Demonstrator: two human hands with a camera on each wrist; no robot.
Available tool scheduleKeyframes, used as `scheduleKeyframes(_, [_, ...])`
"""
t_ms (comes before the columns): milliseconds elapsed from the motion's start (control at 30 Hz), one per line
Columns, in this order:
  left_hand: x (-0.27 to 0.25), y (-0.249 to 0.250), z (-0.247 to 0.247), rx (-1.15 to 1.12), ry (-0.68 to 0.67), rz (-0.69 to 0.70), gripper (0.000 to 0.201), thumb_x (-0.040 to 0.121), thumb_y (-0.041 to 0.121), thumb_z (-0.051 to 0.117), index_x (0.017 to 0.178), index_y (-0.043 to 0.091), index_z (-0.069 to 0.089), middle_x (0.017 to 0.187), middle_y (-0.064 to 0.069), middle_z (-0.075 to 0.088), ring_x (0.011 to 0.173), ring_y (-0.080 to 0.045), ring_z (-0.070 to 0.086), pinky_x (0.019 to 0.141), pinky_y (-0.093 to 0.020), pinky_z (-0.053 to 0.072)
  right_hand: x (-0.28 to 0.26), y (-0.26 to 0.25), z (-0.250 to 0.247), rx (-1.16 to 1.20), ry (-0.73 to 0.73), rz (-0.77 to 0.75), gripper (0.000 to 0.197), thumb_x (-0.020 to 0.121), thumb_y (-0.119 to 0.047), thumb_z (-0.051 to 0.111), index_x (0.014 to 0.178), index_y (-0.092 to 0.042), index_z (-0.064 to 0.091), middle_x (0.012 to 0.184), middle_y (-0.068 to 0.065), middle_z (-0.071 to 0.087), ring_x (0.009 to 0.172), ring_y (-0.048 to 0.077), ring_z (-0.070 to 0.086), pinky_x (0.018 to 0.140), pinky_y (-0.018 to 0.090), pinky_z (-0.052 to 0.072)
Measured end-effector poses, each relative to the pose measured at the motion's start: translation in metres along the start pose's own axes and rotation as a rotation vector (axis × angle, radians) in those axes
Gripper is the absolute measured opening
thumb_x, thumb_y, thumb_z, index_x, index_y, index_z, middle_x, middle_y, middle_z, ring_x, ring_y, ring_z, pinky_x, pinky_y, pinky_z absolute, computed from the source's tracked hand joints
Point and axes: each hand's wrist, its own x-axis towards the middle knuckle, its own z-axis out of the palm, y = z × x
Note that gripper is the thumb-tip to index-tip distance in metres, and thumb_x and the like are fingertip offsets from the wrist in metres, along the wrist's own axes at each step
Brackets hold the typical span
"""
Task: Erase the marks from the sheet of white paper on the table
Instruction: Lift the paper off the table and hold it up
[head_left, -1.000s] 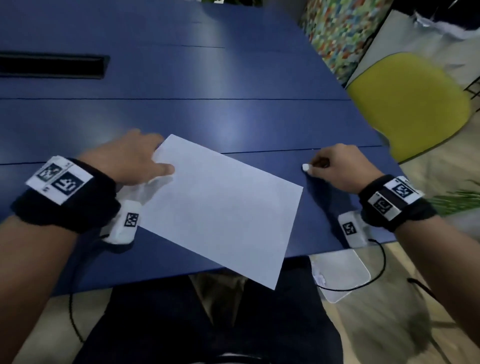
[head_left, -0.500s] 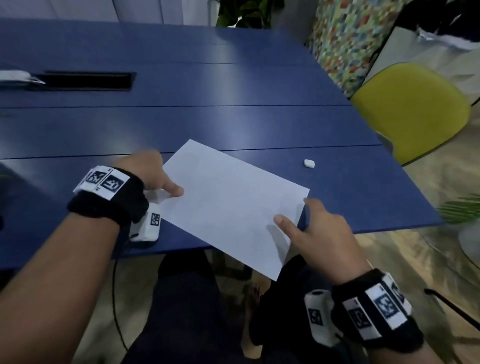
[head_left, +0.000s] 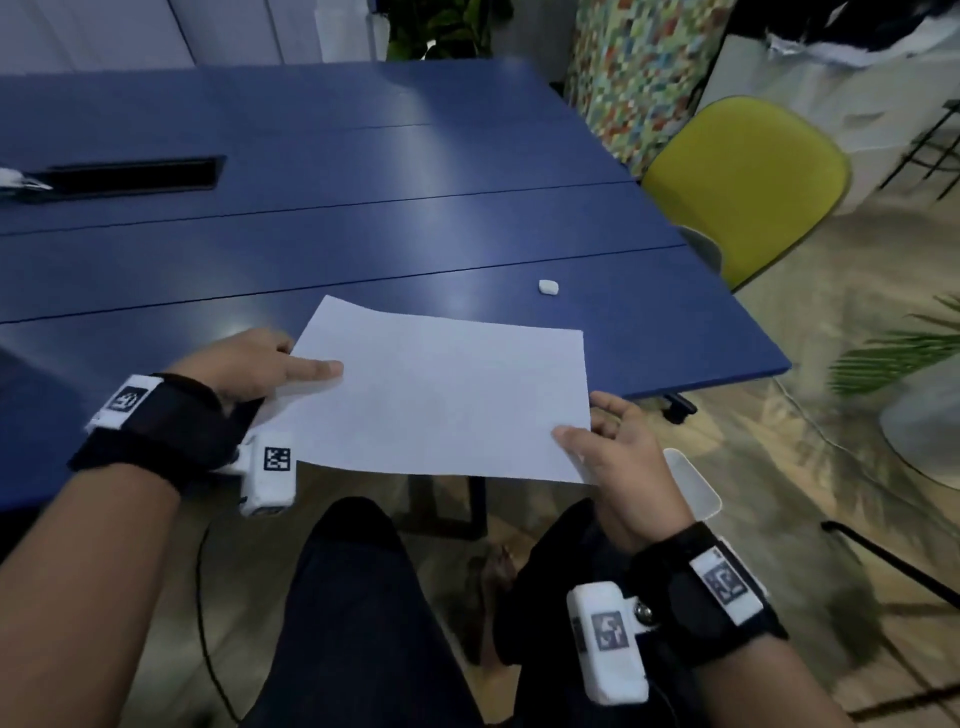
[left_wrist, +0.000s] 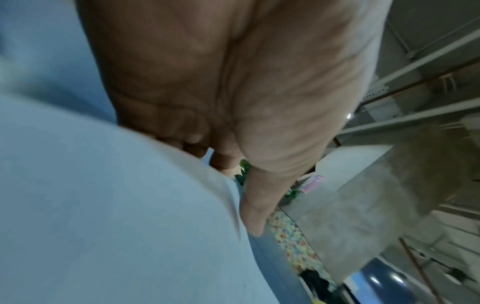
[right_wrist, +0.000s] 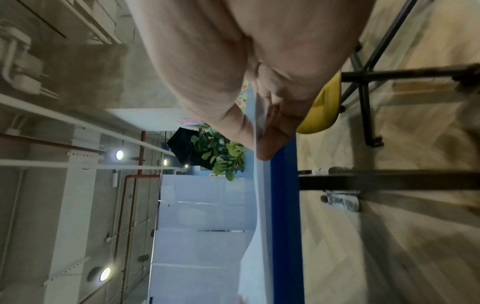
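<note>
The white sheet of paper hangs partly over the near edge of the blue table, held by both hands. No marks show on its upper face. My left hand pinches the left edge, thumb on top, the other fingers hidden beneath. My right hand pinches the near right corner, thumb on top and fingers under. A small white eraser lies free on the table beyond the sheet. In the left wrist view the paper bulges under my left hand. In the right wrist view my right hand clamps the paper, seen edge-on.
A yellow chair stands at the table's right end. A black cable slot is cut into the table at the far left. Green plant leaves reach in from the right. My legs are under the table's near edge.
My right hand let go of the eraser on the table, came back to the sheet's near right corner and pinched it. The sheet has turned squarer to me.
</note>
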Motion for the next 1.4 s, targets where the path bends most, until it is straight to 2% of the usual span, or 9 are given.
scheduleKeyframes(100, [-0.019, 0.006, 0.018, -0.068, 0.007, 0.112, 0.05, 0.08, 0.056, 0.081, 0.095, 0.01, 0.069, 0.096, -0.01, 0.078, 0.089, -0.032, 0.072, 0.078, -0.037, 0.049, -0.005, -0.01, -0.042, 0.014, -0.068, 0.056, 0.057, 0.087, 0.015, 0.064, 0.136, -0.007, 0.044, 0.12, 0.021, 0.072, 0.106, 0.036, 0.072, 0.086, 0.044, 0.062])
scheduleKeyframes(200, [-0.042, 0.019, 0.053, -0.247, -0.144, 0.178, 0.042, 0.087, 0.032, 0.081, 0.118, 0.007, 0.067, 0.112, -0.013, 0.078, 0.098, -0.032, 0.076, 0.096, -0.049, 0.056, -0.01, -0.015, -0.098, -0.06, -0.154, 0.116, 0.059, 0.091, 0.017, 0.056, 0.142, -0.011, 0.046, 0.124, 0.019, 0.072, 0.113, 0.042, 0.069, 0.098, 0.057, 0.054])
scheduleKeyframes(300, [-0.072, 0.037, 0.096, -0.369, -0.407, 0.263, 0.042, 0.097, 0.01, 0.07, 0.137, 0.015, 0.06, 0.128, -0.011, 0.073, 0.113, -0.035, 0.072, 0.102, -0.059, 0.052, -0.018, -0.019, -0.151, -0.133, -0.198, 0.19, 0.057, 0.093, 0.018, 0.051, 0.142, -0.01, 0.048, 0.129, 0.017, 0.07, 0.115, 0.037, 0.069, 0.091, 0.046, 0.059])
scheduleKeyframes(567, [-0.106, 0.056, 0.236, -0.527, -0.604, 0.246, 0.049, 0.094, -0.003, 0.065, 0.139, 0.016, 0.057, 0.128, -0.006, 0.074, 0.117, -0.029, 0.071, 0.096, -0.043, 0.059, -0.028, 0.016, -0.283, -0.222, -0.128, 0.393, 0.055, 0.094, 0.014, 0.055, 0.142, -0.014, 0.051, 0.132, 0.02, 0.067, 0.119, 0.044, 0.065, 0.097, 0.054, 0.055])
scheduleKeyframes(833, [-0.02, 0.06, 0.307, -0.382, -0.542, 0.159, 0.061, 0.085, 0.016, 0.082, 0.141, 0.024, 0.058, 0.131, 0.001, 0.072, 0.123, -0.023, 0.067, 0.108, -0.054, 0.05, 0.072, 0.105, -0.31, -0.198, -0.094, 0.504, 0.057, 0.092, 0.018, 0.054, 0.141, -0.011, 0.05, 0.129, 0.024, 0.067, 0.111, 0.04, 0.07, 0.084, 0.046, 0.06])
scheduleKeyframes(933, [0.019, 0.062, 0.325, -0.291, -0.463, 0.1, 0.036, 0.094, 0.017, 0.077, 0.127, 0.027, 0.068, 0.12, 0.004, 0.077, 0.114, -0.021, 0.072, 0.107, -0.054, 0.051, 0.115, 0.137, -0.308, -0.213, -0.089, 0.523, 0.057, 0.09, 0.016, 0.054, 0.138, -0.015, 0.054, 0.126, 0.02, 0.071, 0.115, 0.041, 0.068, 0.098, 0.054, 0.055])
scheduleKeyframes(1067, [0.054, 0.08, 0.348, -0.234, -0.424, -0.008, 0.029, 0.101, 0.024, 0.068, 0.13, 0.027, 0.064, 0.116, 0.004, 0.073, 0.104, -0.016, 0.068, 0.085, -0.03, 0.051, 0.168, 0.176, -0.305, -0.31, -0.056, 0.522, 0.053, 0.091, 0.012, 0.056, 0.135, -0.016, 0.059, 0.097, 0.005, 0.079, 0.09, 0.026, 0.075, 0.088, 0.052, 0.058])
scheduleKeyframes(1233, [0.083, 0.103, 0.377, -0.214, -0.451, 0.005, 0.02, 0.105, 0.004, 0.057, 0.117, 0.015, 0.068, 0.116, -0.005, 0.074, 0.104, -0.022, 0.072, 0.07, -0.026, 0.061, 0.208, 0.219, -0.316, -0.36, 0.023, 0.547, 0.05, 0.089, 0.011, 0.061, 0.132, -0.014, 0.064, 0.121, 0.022, 0.072, 0.112, 0.043, 0.067, 0.1, 0.059, 0.053])
scheduleKeyframes(1400, [0.105, 0.11, 0.383, -0.083, -0.314, 0.099, 0.023, 0.087, 0.009, 0.07, 0.103, -0.009, 0.071, 0.105, -0.026, 0.073, 0.099, -0.039, 0.07, 0.093, -0.058, 0.058, 0.234, 0.236, -0.327, -0.679, 0.066, 0.56, 0.01, 0.087, -0.02, 0.072, 0.092, -0.011, 0.073, 0.098, 0.01, 0.074, 0.095, 0.032, 0.07, 0.095, 0.047, 0.057])
